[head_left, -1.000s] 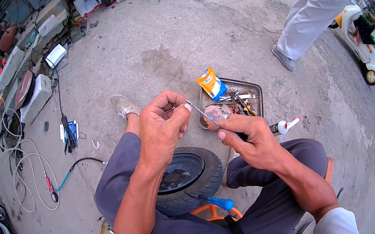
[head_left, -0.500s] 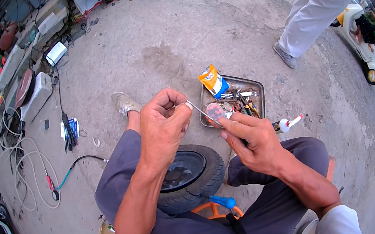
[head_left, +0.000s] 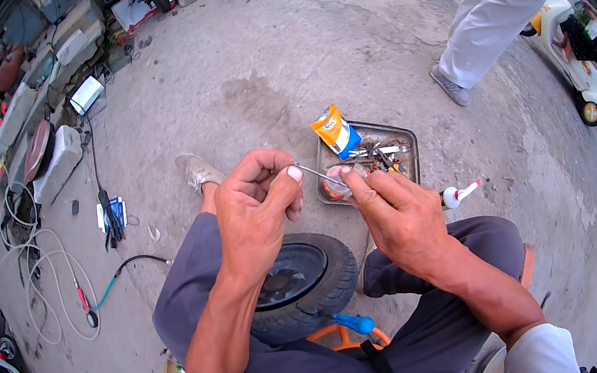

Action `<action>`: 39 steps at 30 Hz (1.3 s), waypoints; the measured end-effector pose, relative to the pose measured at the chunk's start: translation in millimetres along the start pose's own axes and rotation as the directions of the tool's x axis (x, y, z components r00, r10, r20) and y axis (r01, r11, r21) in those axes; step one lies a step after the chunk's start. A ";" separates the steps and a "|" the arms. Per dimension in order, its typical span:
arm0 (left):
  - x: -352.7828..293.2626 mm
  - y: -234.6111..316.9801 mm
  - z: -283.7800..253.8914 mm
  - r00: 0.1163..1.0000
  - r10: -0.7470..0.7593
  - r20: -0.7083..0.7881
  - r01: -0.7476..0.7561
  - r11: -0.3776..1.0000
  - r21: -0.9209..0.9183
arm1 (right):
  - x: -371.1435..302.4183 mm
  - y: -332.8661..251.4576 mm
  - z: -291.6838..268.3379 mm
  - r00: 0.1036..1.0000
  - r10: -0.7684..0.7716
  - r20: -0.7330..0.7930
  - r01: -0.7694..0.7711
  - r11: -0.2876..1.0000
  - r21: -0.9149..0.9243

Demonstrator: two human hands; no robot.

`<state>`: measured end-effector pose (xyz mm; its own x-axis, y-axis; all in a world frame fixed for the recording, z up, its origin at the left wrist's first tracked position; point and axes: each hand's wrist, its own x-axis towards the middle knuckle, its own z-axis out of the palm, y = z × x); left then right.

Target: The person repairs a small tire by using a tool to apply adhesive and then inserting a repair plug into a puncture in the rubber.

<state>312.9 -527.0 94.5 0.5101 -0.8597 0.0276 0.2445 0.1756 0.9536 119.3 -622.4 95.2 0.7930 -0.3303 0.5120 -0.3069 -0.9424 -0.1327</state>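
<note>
A thin metal rod [head_left: 318, 174] slants between my two hands above the wheel. My left hand [head_left: 256, 207] is closed, pinching the rod's upper left end between thumb and fingertips. With its forefinger stretched along the rod, my right hand [head_left: 404, 210] grips the lower right end, and its fingers hide that end. Beneath my hands, between my legs, lies a small wheel with a black tyre [head_left: 340, 277]. A blue-handled tool [head_left: 355, 323] sticks out at the tyre's near side. Just behind the right fingertips is a round clear tub [head_left: 335, 184] with reddish contents, partly covered.
Beyond my hands sits a metal tray [head_left: 412, 145] with loose tools and an orange-and-blue pouch [head_left: 336, 132]. A white-nozzled bottle [head_left: 459, 195] is right of it. A hose with a gauge [head_left: 91, 318] lies left. Someone in pale trousers [head_left: 493, 11] stands far right, near a scooter [head_left: 567, 58].
My right hand has moved up and slightly left, its forefinger now reaching farther along the rod and over the tub. The left hand keeps its pinch. The whole view has shifted slightly.
</note>
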 end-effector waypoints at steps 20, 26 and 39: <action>-0.7 -9.0 6.9 0.989 0.102 0.108 -0.074 0.968 -0.239 | -8.2 -7.2 15.0 0.997 0.015 -0.077 -0.005 0.992 0.129; -2.8 -8.2 3.2 0.973 0.133 0.189 -0.115 0.988 -0.101 | -5.5 -9.9 10.1 0.989 0.142 0.050 -0.151 0.933 0.326; -8.9 -11.0 18.1 0.964 0.087 0.253 -0.119 0.986 0.114 | 25.4 5.5 -8.1 0.968 0.217 -0.122 -0.098 0.783 0.614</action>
<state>290.8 -529.9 89.2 0.3040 -0.9345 0.1852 0.0862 0.2206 0.9715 133.4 -635.5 114.4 0.6372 -0.5183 0.5704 0.0051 -0.7372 -0.6757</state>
